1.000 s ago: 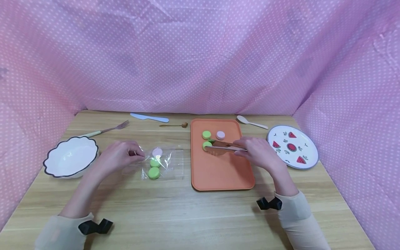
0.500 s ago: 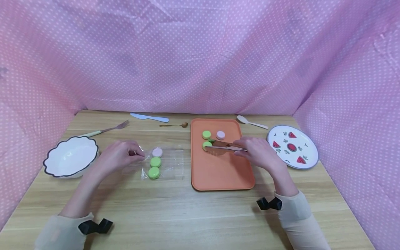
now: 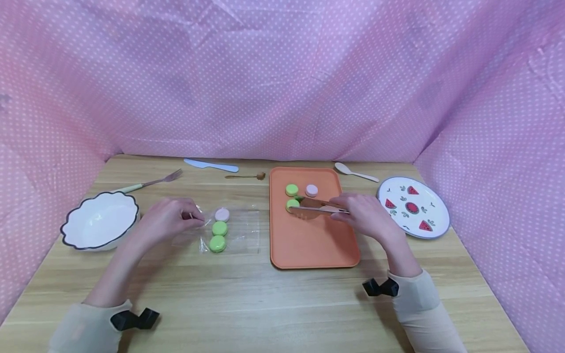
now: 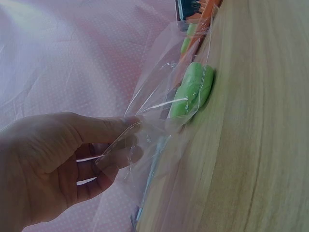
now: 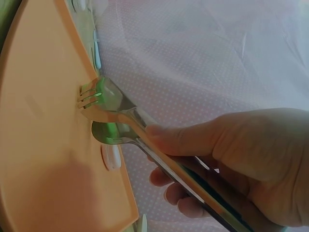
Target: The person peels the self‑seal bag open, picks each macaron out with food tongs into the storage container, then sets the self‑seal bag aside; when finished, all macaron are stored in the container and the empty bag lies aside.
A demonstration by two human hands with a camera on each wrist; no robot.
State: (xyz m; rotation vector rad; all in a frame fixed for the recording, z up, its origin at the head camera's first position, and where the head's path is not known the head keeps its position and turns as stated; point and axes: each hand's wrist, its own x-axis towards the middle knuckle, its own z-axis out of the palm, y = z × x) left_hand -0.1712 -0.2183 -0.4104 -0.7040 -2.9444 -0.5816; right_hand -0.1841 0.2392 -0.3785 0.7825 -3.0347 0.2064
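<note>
My left hand [image 3: 164, 221] pinches the open-looking edge of a clear plastic bag [image 3: 244, 231] between thumb and fingers. Inside the bag lie a lilac macaron [image 3: 222, 214] and two green ones in a row; in the left wrist view a green macaron [image 4: 193, 89] shows through the film. My right hand [image 3: 365, 215] holds metal serving tongs [image 5: 166, 164], one end forked, the other spoon-shaped. Their ends are around a green macaron [image 3: 292, 204] on the orange tray [image 3: 309, 247]. Another green macaron [image 3: 292, 190] and a lilac macaron [image 3: 311, 190] sit behind it on the tray.
A scalloped white bowl [image 3: 101, 220] stands at the left, a fork [image 3: 152, 183] behind it. Along the back lie a pale blue knife [image 3: 212, 165], a small gold utensil [image 3: 244, 176] and a white spoon [image 3: 355, 172]. An oval watermelon-patterned plate [image 3: 399, 223] is at the right.
Bright reflections over the macarons in the bag have faded since a second ago, so they show more plainly. Both hands and the tongs have stayed in place.
</note>
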